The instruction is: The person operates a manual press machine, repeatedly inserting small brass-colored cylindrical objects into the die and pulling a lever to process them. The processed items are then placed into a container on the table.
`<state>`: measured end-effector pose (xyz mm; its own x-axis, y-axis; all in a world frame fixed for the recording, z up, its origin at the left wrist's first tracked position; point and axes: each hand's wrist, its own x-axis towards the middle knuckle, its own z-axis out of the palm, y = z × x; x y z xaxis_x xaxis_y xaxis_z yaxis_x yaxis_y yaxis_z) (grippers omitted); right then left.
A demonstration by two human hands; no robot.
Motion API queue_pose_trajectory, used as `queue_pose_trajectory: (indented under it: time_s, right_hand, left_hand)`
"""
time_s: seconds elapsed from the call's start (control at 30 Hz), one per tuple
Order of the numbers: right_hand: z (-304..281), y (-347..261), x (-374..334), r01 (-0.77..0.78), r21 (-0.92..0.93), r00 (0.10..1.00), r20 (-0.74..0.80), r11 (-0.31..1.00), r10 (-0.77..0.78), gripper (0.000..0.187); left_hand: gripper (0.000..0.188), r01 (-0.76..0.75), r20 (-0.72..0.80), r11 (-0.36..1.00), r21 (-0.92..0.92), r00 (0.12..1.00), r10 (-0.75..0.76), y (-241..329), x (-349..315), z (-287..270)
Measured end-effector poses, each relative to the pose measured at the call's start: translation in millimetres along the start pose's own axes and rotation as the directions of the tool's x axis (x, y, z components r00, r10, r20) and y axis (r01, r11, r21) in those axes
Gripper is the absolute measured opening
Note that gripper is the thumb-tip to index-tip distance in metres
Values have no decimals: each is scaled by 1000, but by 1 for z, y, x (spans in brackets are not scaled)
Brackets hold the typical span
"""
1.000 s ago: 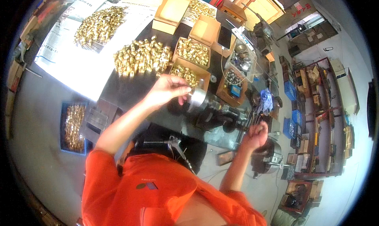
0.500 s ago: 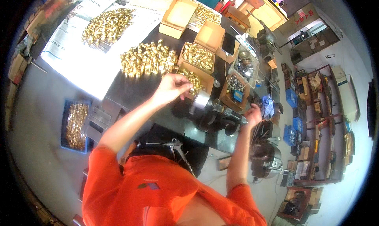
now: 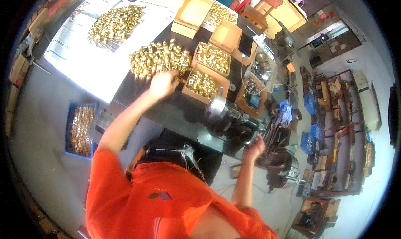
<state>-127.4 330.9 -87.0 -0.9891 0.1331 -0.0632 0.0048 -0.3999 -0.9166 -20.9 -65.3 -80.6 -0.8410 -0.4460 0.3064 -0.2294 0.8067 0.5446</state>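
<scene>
My left hand [image 3: 163, 85] reaches to the near edge of a heap of small brass fittings [image 3: 156, 57] on the dark tabletop. Its fingers curl in at the heap, and whatever lies between them is hidden. To its right, a cardboard box [image 3: 196, 95] holds more brass fittings [image 3: 202, 83]. A metal bench device [image 3: 229, 115] with a round silver end stands in front of that box. By the device's right end my right hand [image 3: 255, 147] is closed, fingertips next to its lower round part; I cannot make out what it grips.
Behind stand a second filled box [image 3: 213, 58] and an open carton [image 3: 190, 16]. Another brass heap [image 3: 117, 25] lies on newspaper [image 3: 75, 42]. A blue crate of parts [image 3: 80, 130] sits low at left. An air gun [image 3: 188, 150] lies near my lap; shelving [image 3: 342, 134] stands right.
My left hand has moved left from the near box of fittings to the heap's edge. My right hand has moved down and slightly left along the device's end.
</scene>
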Motion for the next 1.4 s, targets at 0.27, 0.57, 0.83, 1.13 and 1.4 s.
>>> queue_pose_trajectory:
  time_s: [0.27, 0.57, 0.83, 1.13, 1.4]
  right_hand:
    - [25, 2, 10, -38, 44, 999, -5, 998, 38, 16]
    - [8, 1, 1, -56, -1, 998, 21, 998, 56, 15]
    - [12, -6, -5, -85, -18, 996, -40, 996, 84, 14]
    - [2, 0, -4, -18, -2, 1000, 15, 1000, 18, 17]
    - [-1, -16, -25, 31, -2, 1000, 4, 1000, -31, 21]
  left_hand:
    - [17, -21, 241, 962, 271, 969, -46, 0, 9, -3]
    - [18, -82, 226, 967, 242, 974, 26, -11, 2, -2]
    - [15, 251, 297, 621, -742, 954, -31, 24, -29, -47]
    - [14, 188, 293, 377, -907, 924, 244, 94, -29, -55]
    - [13, 189, 320, 456, -870, 919, 230, 100, -17, -59]
